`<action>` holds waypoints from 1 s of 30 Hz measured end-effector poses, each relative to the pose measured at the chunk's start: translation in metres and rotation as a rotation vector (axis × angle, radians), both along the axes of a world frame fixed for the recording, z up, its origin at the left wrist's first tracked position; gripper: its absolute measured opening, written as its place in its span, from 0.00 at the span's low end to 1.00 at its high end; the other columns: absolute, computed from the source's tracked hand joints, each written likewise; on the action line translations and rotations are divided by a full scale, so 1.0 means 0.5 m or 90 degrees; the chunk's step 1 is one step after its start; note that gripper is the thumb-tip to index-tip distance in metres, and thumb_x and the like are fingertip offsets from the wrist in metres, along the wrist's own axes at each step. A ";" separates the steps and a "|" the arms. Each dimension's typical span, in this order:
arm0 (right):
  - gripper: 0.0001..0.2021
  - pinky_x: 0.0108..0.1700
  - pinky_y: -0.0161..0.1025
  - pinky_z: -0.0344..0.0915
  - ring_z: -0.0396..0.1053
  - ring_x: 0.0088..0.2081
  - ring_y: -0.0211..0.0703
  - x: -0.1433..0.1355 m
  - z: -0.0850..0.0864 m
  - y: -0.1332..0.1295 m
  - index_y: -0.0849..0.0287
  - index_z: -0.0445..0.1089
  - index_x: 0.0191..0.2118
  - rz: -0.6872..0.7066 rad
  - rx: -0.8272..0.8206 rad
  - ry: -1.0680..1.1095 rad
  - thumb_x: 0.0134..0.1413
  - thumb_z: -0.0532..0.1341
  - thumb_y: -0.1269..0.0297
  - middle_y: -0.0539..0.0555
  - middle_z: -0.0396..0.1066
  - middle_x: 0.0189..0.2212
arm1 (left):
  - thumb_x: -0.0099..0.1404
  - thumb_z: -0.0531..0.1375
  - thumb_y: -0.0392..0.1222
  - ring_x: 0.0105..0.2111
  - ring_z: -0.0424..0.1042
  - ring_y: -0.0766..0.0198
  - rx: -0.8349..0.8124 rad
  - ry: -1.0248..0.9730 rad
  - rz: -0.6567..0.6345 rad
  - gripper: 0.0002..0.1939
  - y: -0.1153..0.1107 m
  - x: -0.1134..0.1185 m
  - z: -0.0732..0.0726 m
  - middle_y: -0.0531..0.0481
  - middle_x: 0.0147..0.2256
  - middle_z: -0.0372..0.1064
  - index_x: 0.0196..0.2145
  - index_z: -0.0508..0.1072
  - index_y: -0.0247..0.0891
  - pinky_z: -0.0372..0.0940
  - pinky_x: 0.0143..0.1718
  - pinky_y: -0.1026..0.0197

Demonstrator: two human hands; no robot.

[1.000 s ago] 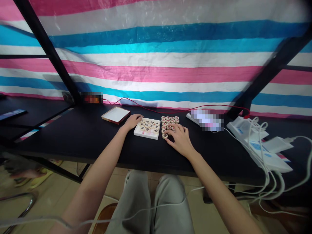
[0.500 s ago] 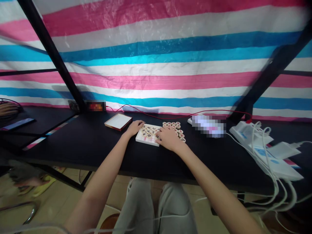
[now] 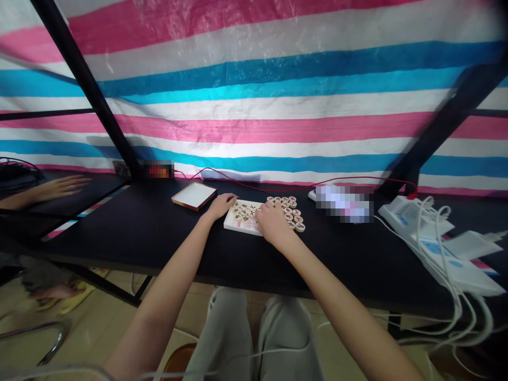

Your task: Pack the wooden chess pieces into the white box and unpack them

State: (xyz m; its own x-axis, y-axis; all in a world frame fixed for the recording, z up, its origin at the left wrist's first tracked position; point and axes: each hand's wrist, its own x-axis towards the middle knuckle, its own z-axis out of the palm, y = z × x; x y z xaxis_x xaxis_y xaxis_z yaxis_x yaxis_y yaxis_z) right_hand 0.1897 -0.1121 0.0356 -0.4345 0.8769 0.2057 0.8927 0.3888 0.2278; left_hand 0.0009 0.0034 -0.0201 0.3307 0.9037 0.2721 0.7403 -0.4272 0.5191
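Note:
A shallow white box (image 3: 241, 227) lies on the black table, with several round wooden pieces (image 3: 245, 211) with dark characters inside it. My left hand (image 3: 222, 205) rests at the box's left back corner, fingers along its rim. My right hand (image 3: 270, 219) is over the box's right side, fingers bent down; what they touch is hidden under them. Just right of that hand, several more round pieces (image 3: 297, 218), some with red characters, stand in rows on the table.
An open box lid (image 3: 194, 196) lies at the left. Behind runs a thin red cable (image 3: 254, 189). To the right are a blurred-out device (image 3: 345, 203) and a white power strip (image 3: 440, 248) with cables. Another person's hand (image 3: 65, 186) reaches in at the far left.
My right hand has shifted slightly left over the box, uncovering more pieces beside it. The other person's hand has moved further into view at the left.

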 end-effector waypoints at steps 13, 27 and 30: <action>0.11 0.43 0.46 0.54 0.60 0.44 0.51 0.066 -0.009 -0.016 0.56 0.71 0.35 0.005 0.104 0.237 0.51 0.58 0.55 0.57 0.67 0.40 | 0.63 0.49 0.47 0.43 0.69 0.57 -0.006 0.003 0.004 0.20 0.003 0.000 -0.002 0.44 0.44 0.71 0.45 0.73 0.36 0.62 0.45 0.59; 0.09 0.39 0.43 0.52 0.58 0.45 0.49 0.180 -0.082 -0.110 0.55 0.69 0.39 -0.067 0.139 0.250 0.53 0.58 0.59 0.56 0.65 0.44 | 0.63 0.49 0.47 0.43 0.69 0.57 -0.004 0.011 0.001 0.20 0.000 0.002 0.001 0.44 0.44 0.71 0.44 0.73 0.36 0.61 0.46 0.58; 0.09 0.39 0.42 0.51 0.59 0.43 0.48 0.171 -0.078 -0.106 0.55 0.69 0.39 -0.057 0.137 0.240 0.53 0.58 0.59 0.56 0.65 0.43 | 0.63 0.48 0.47 0.44 0.69 0.57 0.000 0.015 -0.003 0.20 0.001 0.001 -0.001 0.44 0.45 0.71 0.44 0.73 0.36 0.61 0.47 0.58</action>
